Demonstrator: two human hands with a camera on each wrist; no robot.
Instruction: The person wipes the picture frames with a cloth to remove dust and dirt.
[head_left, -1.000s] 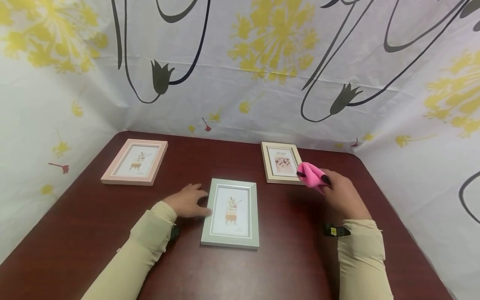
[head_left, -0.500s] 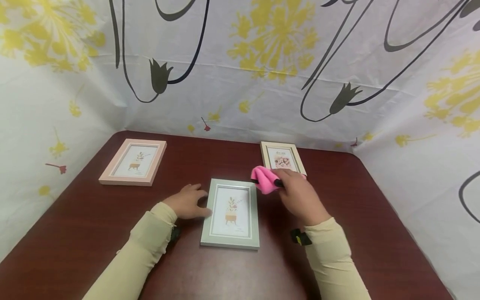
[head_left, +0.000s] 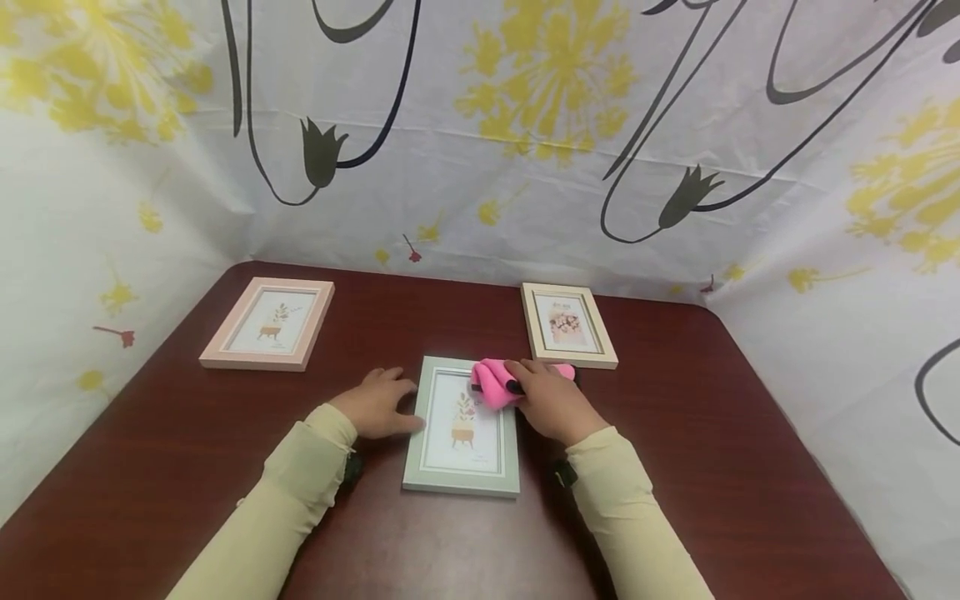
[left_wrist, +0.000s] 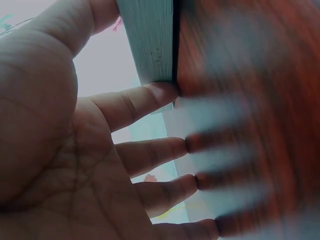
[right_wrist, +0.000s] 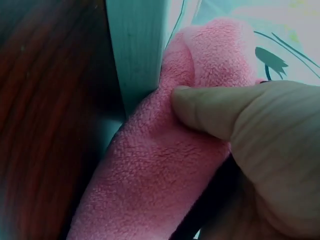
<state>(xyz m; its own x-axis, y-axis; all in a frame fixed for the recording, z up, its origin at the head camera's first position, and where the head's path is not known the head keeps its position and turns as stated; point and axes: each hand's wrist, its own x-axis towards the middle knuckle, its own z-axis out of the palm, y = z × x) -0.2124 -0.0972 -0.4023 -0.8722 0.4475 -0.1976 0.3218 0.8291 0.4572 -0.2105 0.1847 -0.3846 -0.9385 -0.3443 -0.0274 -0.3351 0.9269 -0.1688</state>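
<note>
A pale green picture frame (head_left: 461,482) lies face up on the table, with a plant picture under its pane. My left hand (head_left: 377,403) rests at its left edge, thumb and index finger touching the side (left_wrist: 150,45) while the other fingers extend over the tabletop. In my right hand (head_left: 553,400) is a folded pink cloth (head_left: 495,385) with dark edging, gripped over the upper right corner of the green frame. The right wrist view shows the thumb (right_wrist: 205,107) pressed into the fluffy cloth (right_wrist: 150,160), which lies against the frame's side (right_wrist: 137,50).
A pink picture frame (head_left: 253,360) lies at the table's back left, and a cream one (head_left: 577,360) at the back right. The dark red-brown table (head_left: 405,550) meets a white patterned fabric backdrop (head_left: 420,183) at the back and sides.
My right hand has moved left with the pink cloth, from beside the cream frame onto the upper right of the green one. The left hand has stayed at the green frame's left edge.
</note>
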